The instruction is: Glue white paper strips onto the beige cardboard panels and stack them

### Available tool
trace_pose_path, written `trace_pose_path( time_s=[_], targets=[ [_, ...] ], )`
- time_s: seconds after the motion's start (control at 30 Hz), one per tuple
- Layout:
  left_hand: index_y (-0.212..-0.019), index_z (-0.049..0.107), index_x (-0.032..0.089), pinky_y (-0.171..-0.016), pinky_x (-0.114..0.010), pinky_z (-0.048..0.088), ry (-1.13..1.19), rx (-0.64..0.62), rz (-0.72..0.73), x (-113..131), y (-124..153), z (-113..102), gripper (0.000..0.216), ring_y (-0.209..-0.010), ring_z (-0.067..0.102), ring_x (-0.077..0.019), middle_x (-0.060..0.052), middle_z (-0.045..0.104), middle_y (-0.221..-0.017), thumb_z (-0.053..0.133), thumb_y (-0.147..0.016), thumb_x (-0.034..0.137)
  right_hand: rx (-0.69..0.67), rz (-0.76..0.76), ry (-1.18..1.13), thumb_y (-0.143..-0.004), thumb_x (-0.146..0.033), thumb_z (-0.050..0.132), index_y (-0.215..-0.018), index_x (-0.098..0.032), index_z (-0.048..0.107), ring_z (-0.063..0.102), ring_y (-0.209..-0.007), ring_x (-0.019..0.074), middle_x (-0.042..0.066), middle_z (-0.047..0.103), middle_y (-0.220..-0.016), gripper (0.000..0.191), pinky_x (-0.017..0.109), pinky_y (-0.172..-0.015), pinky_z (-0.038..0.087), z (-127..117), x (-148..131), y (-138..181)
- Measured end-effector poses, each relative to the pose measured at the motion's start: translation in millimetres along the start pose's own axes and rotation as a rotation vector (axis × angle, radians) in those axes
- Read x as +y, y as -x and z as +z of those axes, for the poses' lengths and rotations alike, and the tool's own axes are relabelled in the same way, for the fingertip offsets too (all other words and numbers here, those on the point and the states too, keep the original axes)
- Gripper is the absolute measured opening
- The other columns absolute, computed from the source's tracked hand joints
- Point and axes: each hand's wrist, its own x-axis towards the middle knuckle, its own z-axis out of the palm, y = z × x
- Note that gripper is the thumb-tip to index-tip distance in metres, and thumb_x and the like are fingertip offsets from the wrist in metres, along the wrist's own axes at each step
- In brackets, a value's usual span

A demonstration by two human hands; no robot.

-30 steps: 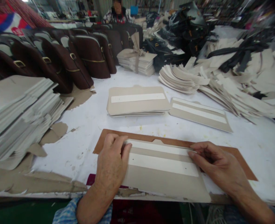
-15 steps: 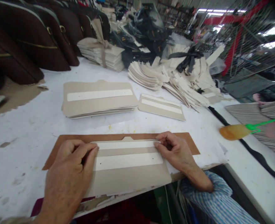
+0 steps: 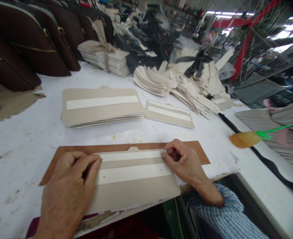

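Observation:
A beige panel (image 3: 136,191) lies at the table's front edge. Two white strips run across it, an upper strip (image 3: 131,156) and a wider lower strip (image 3: 134,174) with small dark dots near its ends. Under its top edge shows a brown panel (image 3: 73,148) with a notch, where the beige panel's small tab sits. My left hand (image 3: 68,191) pinches the beige panel at its upper left, by the strip's end. At the upper right my right hand (image 3: 182,159) pinches it in the same way. The fingertips hide both corners.
Beyond lies a stack of beige panels (image 3: 96,116), beside a smaller panel (image 3: 171,121) with white strips. Beige strips (image 3: 151,81) pile up behind, next to a tied bundle (image 3: 114,63). Dark brown bags (image 3: 39,43) stand back left. A brush-like tool with a green handle (image 3: 246,139) rests at right.
The whole view has shifted slightly, so things appear a little further left. Both hands keep their pinch at the panel's upper corners, and the panel stays on the brown one.

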Motion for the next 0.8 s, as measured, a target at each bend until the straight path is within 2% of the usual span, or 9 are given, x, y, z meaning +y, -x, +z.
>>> trace_pose_path(
  time_s=[0.23, 0.43, 0.57, 0.63, 0.7, 0.77, 0.8],
  targets=[
    [-0.093, 0.071, 0.027, -0.077, -0.040, 0.051, 0.000, -0.018, -0.018, -1.4, 1.2, -0.8, 0.030, -0.088, 0.063, -0.0249, -0.004, 0.062, -0.098, 0.047, -0.099, 0.045, -0.050, -0.128, -0.016, -0.086, -0.012, 0.058, -0.072, -0.021, 0.065, 0.052, -0.060, 0.0125, -0.001, 0.060, -0.069, 0.018, 0.026, -0.057, 0.040, -1.5, 1.7, 0.6],
    [-0.095, 0.072, 0.027, -0.076, -0.037, 0.052, -0.027, -0.023, -0.016, -0.7, 0.1, 0.9, 0.024, -0.091, 0.065, -0.0241, -0.003, 0.064, -0.099, 0.052, -0.099, 0.040, -0.106, -0.095, 0.004, -0.084, -0.014, 0.058, -0.068, -0.021, 0.062, 0.053, -0.059, 0.0128, -0.001, 0.061, -0.066, 0.018, 0.027, -0.058, 0.040, -0.6, 5.6, -2.6],
    [-0.091, 0.074, 0.025, -0.070, -0.035, 0.052, -0.023, -0.022, -0.024, 1.6, -1.4, 2.5, 0.029, -0.087, 0.067, -0.0237, -0.005, 0.066, -0.098, 0.049, -0.098, 0.039, -0.145, -0.034, 0.015, -0.083, -0.018, 0.059, -0.068, -0.021, 0.064, 0.056, -0.059, 0.0139, -0.001, 0.063, -0.065, 0.016, 0.027, -0.059, 0.042, -3.1, 5.8, -6.9],
    [-0.093, 0.075, 0.024, -0.072, -0.035, 0.053, 0.007, 0.025, -0.008, 2.7, -0.3, 0.3, 0.029, -0.086, 0.067, -0.0238, -0.006, 0.067, -0.097, 0.050, -0.098, 0.037, -0.176, 0.004, -0.009, -0.086, -0.021, 0.059, -0.072, -0.021, 0.068, 0.059, -0.061, 0.0152, -0.001, 0.066, -0.067, 0.016, 0.028, -0.060, 0.045, -9.2, 4.6, -7.7],
    [-0.100, 0.075, 0.022, -0.077, -0.036, 0.054, 0.031, 0.124, 0.037, 4.7, 3.0, -4.0, 0.026, -0.089, 0.068, -0.0241, -0.007, 0.068, -0.098, 0.052, -0.099, 0.034, -0.142, 0.011, -0.020, -0.091, -0.026, 0.059, -0.081, -0.021, 0.074, 0.063, -0.067, 0.0168, 0.001, 0.070, -0.073, 0.018, 0.029, -0.064, 0.049, -16.2, 2.2, -5.4],
    [-0.105, 0.074, 0.020, -0.085, -0.038, 0.055, 0.040, 0.209, 0.144, 9.0, 7.7, -8.3, 0.025, -0.093, 0.068, -0.0248, -0.008, 0.069, -0.100, 0.052, -0.101, 0.032, -0.057, -0.063, -0.012, -0.096, -0.026, 0.056, -0.093, -0.020, 0.077, 0.066, -0.073, 0.0182, 0.003, 0.073, -0.080, 0.021, 0.032, -0.070, 0.052, -19.6, -2.4, 0.1],
    [-0.107, 0.074, 0.019, -0.090, -0.040, 0.055, 0.037, 0.208, 0.219, 12.3, 10.1, -9.6, 0.025, -0.096, 0.067, -0.0257, -0.009, 0.070, -0.102, 0.052, -0.102, 0.030, -0.024, -0.139, -0.004, -0.097, -0.023, 0.054, -0.099, -0.019, 0.077, 0.067, -0.077, 0.0190, 0.005, 0.073, -0.085, 0.023, 0.033, -0.073, 0.054, -18.8, -5.8, 3.4]
  ],
)
